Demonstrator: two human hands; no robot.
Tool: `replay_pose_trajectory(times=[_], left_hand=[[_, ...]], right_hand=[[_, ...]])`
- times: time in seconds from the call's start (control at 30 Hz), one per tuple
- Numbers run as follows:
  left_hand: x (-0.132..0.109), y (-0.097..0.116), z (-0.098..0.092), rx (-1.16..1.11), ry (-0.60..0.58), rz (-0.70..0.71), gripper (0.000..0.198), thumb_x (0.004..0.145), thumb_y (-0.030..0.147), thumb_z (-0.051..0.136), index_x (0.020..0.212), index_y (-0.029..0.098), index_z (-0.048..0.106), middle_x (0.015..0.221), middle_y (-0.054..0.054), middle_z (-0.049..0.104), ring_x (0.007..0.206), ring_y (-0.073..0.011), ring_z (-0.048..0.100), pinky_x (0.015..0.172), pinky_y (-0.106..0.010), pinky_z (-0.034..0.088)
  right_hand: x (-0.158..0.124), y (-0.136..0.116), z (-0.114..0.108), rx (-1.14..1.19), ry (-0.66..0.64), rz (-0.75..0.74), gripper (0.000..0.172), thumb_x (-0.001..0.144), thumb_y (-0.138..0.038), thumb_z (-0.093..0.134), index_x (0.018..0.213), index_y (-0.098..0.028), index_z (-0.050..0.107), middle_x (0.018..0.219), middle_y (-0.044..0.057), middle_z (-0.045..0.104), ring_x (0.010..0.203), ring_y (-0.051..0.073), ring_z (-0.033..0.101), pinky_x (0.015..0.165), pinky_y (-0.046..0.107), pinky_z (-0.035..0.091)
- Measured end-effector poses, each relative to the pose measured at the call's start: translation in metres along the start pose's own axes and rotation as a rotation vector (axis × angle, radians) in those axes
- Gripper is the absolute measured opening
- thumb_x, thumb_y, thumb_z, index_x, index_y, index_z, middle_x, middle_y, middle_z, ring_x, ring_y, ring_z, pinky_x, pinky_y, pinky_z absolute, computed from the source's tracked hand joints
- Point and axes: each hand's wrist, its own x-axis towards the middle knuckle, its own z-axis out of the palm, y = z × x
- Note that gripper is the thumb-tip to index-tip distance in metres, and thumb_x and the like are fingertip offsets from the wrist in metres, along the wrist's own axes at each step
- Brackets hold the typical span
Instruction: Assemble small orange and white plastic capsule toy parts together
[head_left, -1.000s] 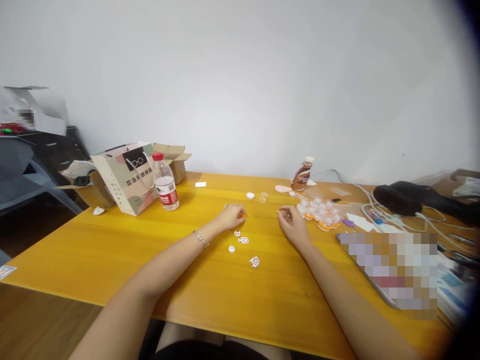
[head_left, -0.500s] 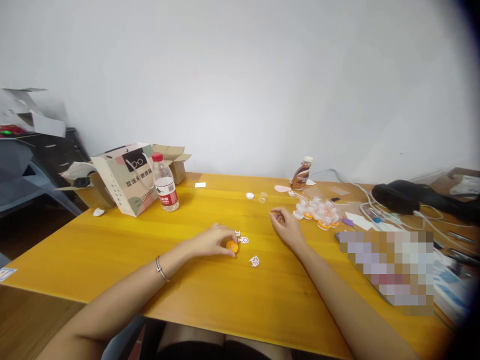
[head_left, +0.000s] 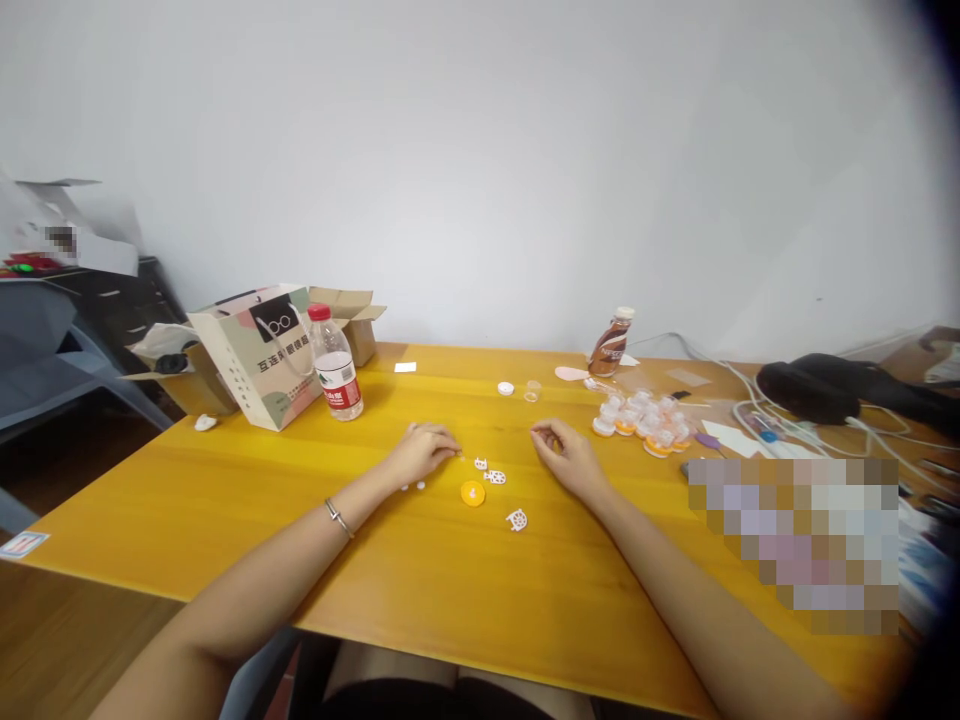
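Note:
My left hand (head_left: 421,454) hovers low over the table, its fingers drawn together with the tips toward the right. A tiny pale spot shows at the fingertips; what it is I cannot make out. Beneath that hand lie small white round pieces (head_left: 421,486). To its lower right an orange disc (head_left: 473,493) with a white centre lies flat. Nearby are two white cut-out plastic pieces (head_left: 496,478) and a white wheel-shaped piece (head_left: 517,520). My right hand (head_left: 566,455) rests on the table, fingers curled into a pinch; any content is hidden.
Clear plastic containers with orange bases (head_left: 643,420) cluster at the right. Farther back are a white disc (head_left: 505,388), a clear ring (head_left: 532,391) and a brown drink bottle (head_left: 612,342). A water bottle (head_left: 336,365) and paper bag (head_left: 262,360) stand left; cables (head_left: 742,405) lie right.
My left hand has let go of the orange disc, which now lies on the table. That hand has moved left and away from me. My right hand keeps its curled pose.

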Motion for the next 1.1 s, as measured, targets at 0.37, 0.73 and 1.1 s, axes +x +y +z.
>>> replay_pose_trajectory(times=[0.37,0.73,1.1], left_hand=[[0.002,0.009,0.006,0.211,0.018,0.082,0.024,0.087,0.028,0.040,0.083,0.021,0.063,0.082,-0.004,0.061,0.083,-0.0161,0.049,0.075,-0.031,0.025],[-0.016,0.037,-0.010,-0.106,-0.109,0.279,0.016,0.082,0.032,0.049,0.087,0.020,0.059,0.090,-0.002,0.061,0.084,-0.0136,0.052,0.078,-0.026,0.029],[-0.018,0.043,-0.008,-0.093,-0.115,0.267,0.016,0.084,0.031,0.046,0.089,0.022,0.059,0.092,-0.002,0.061,0.088,-0.0139,0.052,0.080,-0.026,0.028]], right_hand=[[-0.016,-0.050,0.012,0.108,-0.273,-0.175,0.015,0.077,-0.033,0.051,0.086,-0.021,0.054,0.082,0.003,0.058,0.079,0.016,0.053,0.075,0.031,0.043],[-0.031,-0.060,0.023,0.131,-0.445,-0.168,0.037,0.067,-0.028,0.062,0.100,-0.022,0.046,0.100,0.005,0.055,0.095,0.019,0.051,0.084,0.036,0.040],[-0.030,-0.056,0.029,0.195,-0.444,-0.168,0.031,0.069,-0.026,0.060,0.096,-0.023,0.044,0.097,0.004,0.056,0.092,0.017,0.053,0.084,0.036,0.042]])
